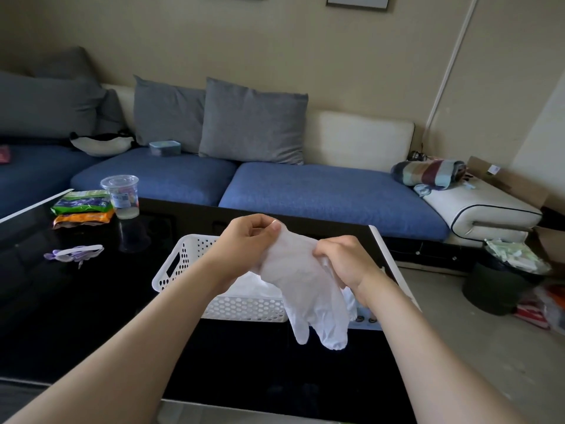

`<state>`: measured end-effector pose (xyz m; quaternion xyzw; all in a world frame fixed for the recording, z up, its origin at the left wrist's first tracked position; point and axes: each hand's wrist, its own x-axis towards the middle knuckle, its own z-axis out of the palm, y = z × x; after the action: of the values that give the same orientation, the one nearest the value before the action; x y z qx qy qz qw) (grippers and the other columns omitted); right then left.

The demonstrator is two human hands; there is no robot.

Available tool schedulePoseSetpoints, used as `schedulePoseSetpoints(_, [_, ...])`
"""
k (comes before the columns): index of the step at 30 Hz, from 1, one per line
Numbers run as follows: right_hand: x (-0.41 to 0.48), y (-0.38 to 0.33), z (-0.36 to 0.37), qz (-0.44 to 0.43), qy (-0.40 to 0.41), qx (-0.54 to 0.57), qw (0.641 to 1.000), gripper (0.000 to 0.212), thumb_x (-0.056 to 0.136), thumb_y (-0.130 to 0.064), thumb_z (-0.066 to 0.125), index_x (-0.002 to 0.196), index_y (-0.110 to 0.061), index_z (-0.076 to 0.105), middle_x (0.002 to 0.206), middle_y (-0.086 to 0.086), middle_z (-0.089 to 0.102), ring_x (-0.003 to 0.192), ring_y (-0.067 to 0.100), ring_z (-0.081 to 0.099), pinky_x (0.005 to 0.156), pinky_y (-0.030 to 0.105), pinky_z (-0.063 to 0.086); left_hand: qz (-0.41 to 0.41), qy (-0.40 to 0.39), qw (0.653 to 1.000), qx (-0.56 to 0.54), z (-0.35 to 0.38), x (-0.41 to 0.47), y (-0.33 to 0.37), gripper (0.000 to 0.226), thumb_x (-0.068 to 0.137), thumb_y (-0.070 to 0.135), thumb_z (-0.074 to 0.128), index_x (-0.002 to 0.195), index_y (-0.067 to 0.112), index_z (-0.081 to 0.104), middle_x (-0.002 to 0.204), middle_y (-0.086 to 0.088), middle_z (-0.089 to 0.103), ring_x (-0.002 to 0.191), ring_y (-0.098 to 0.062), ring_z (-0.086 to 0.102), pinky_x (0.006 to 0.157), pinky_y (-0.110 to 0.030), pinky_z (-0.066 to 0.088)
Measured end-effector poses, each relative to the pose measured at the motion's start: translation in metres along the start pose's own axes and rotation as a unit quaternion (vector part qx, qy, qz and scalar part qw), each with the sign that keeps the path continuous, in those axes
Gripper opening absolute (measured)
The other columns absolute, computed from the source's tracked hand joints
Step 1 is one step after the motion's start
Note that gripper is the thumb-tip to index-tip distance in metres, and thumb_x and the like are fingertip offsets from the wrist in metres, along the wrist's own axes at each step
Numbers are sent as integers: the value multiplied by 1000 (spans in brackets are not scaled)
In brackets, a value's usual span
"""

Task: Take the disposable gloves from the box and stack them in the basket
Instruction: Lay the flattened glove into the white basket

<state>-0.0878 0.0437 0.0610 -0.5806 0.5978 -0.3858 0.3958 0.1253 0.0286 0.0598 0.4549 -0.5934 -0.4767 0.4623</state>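
Left hand [244, 237] and right hand [345, 258] both pinch translucent glove [305, 289] cuff, fingers hanging over white basket [189, 264] on black worktop [91, 301]; more gloves probably inside.

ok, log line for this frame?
step: glove held up near basket | left hand: pinches glove top edge | right hand: grips glove top edge | basket: white gloves inside

The glove [305, 289] was thin, translucent white plastic film, crumpled and faintly shiny. The basket [244, 307] was matt white perforated plastic. The table top [91, 301] was glossy, smooth black. At far left the cup [120, 194] was clear plastic. The far cushions [250, 120] were coarse grey cloth; the right armrest [477, 206] looked like smooth white leather.
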Motion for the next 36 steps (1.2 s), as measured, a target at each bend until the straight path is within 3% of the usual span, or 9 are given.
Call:
schedulePoseSetpoints(4, [19,15,16,-32,50,-98,993,35,95,-23,59,64,-8,53,62,4,44,63,16,46,63,33,36,-26,10,999,18,-5,6,-14,14,107,23,61,114,20,73,103,-10,78,91,-23,74,76,-38,63])
schedulePoseSetpoints(8, [36,21,36,-71,80,-167,980,26,102,-29,61,87,-16,78,79,-2,72,75,11,64,62,28,45,-62,53,994,66,-21,15,-32,26,105,12,57,125,28,52,103,-7,72,90,-25,67,70,-37,54])
schedulePoseSetpoints(12, [50,26,56,-102,98,-246,959,25,105,-39,61,89,-24,73,81,-5,70,79,17,67,68,39,57,-22,74,985,154,-34,25,-47,24,106,6,45,105,29,52,85,-7,59,76,-21,51,55,-30,39])
schedulePoseSetpoints(15, [58,24,72,-125,114,-376,911,23,108,-37,58,90,-22,65,80,-3,64,76,22,62,61,37,50,-17,53,969,241,-43,31,-52,43,103,-2,36,87,22,67,92,-2,66,79,-23,60,59,-27,43])
schedulePoseSetpoints(21, [69,13,96,-179,107,-480,852,27,111,-41,51,99,-18,57,83,-2,61,73,22,60,56,34,38,-63,47,947,312,-60,35,-64,33,107,7,42,109,19,73,111,5,59,89,-13,55,64,-24,42])
schedulePoseSetpoints(24, [76,14,107,-202,100,-515,827,30,114,-42,45,97,-18,51,80,-2,58,70,23,58,49,32,25,-85,37,948,304,-73,36,-71,25,102,8,55,114,20,74,122,4,60,104,-17,60,79,-28,51])
schedulePoseSetpoints(28, [85,15,118,-231,80,-555,795,35,116,-44,34,104,-16,52,77,-2,51,65,23,50,48,32,20,-132,12,943,305,-85,36,-75,32,90,10,70,118,24,67,115,9,52,100,-19,64,80,-34,62])
schedulePoseSetpoints(33, [97,16,133,-263,33,-583,768,41,116,-47,32,108,-15,56,67,-5,38,55,17,38,48,30,17,-119,-4,897,427,-95,37,-83,42,88,12,71,126,24,61,122,6,46,109,-14,46,86,-25,40])
schedulePoseSetpoints(36, [104,16,143,-270,3,-573,774,41,111,-55,42,109,-16,56,76,-3,52,64,20,49,50,30,25,-113,-32,870,479,-97,36,-88,48,90,2,62,134,21,56,136,2,48,118,-15,44,90,-21,34])
